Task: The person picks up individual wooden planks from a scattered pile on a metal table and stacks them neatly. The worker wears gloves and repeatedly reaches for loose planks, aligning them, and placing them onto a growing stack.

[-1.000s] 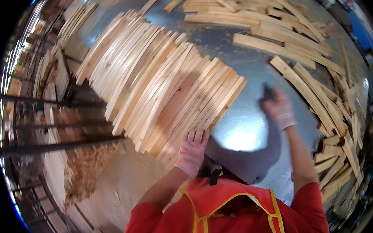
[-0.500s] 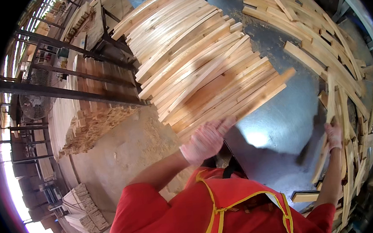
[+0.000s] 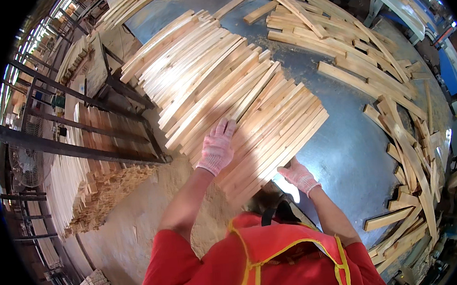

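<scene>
A big fan of pale wooden slats [image 3: 225,90] lies spread on a grey metal table [image 3: 345,150]. My left hand [image 3: 217,147], in a pinkish work glove, lies flat with fingers spread on top of the near slats. My right hand [image 3: 297,176], gloved the same way, presses against the near ends of the slats at the table's front edge. It grips nothing that I can make out. I wear a red shirt with a red, yellow-edged bib.
More loose slats [image 3: 396,109] lie scattered along the table's far and right rim. Left of the table stand a stacked bundle of cut wood [image 3: 99,188] and a dark metal rack [image 3: 80,147]. Sawdust [image 3: 153,200] covers the floor.
My right hand has come in from the far right to the near ends of the slat pile. My left hand has moved up onto the slats and opened flat.
</scene>
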